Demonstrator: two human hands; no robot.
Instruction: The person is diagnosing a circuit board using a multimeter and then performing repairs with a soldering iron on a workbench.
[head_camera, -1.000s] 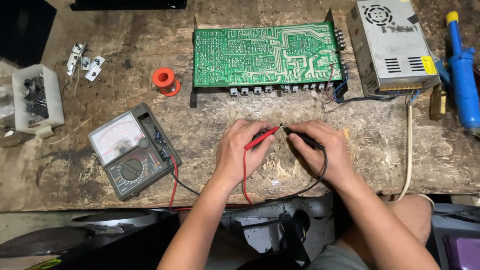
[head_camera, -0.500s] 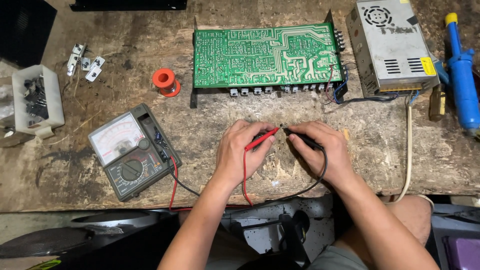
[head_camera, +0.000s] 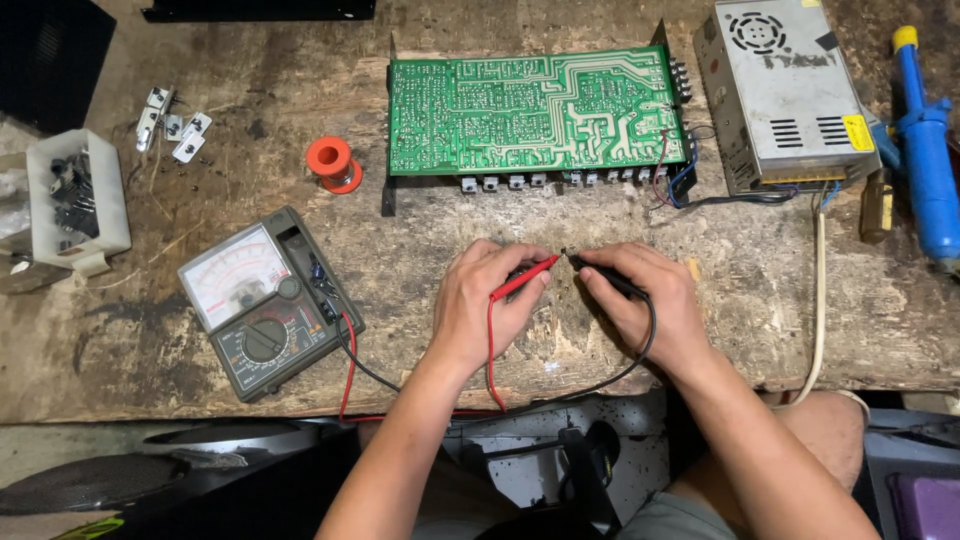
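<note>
At the centre of the frame, on the worn wooden workbench (head_camera: 760, 300), the two probe tips meet. The left hand (head_camera: 480, 310) pinches the red probe (head_camera: 524, 278) between thumb and fingers, tip pointing right. The right hand (head_camera: 650, 305) pinches the black probe (head_camera: 607, 279) the same way, tip pointing left. Both tips touch or nearly touch at one spot on the bench surface; whether a small part lies between them is too small to tell.

Both leads run down and left to the analog multimeter (head_camera: 268, 302), which lies face up at centre left. Its needle position cannot be read.

Status, as judged from the layout: the meter is connected and the probes are in hand, so setup is complete. The green circuit board (head_camera: 535, 110) at upper centre, copper side up, lies well apart from the probes and is not being touched; any measurement on it remains undone. The metal power supply (head_camera: 785, 95) at upper right stays wired to the board. An orange solder spool (head_camera: 330, 162) stands just left of the board.
</note>
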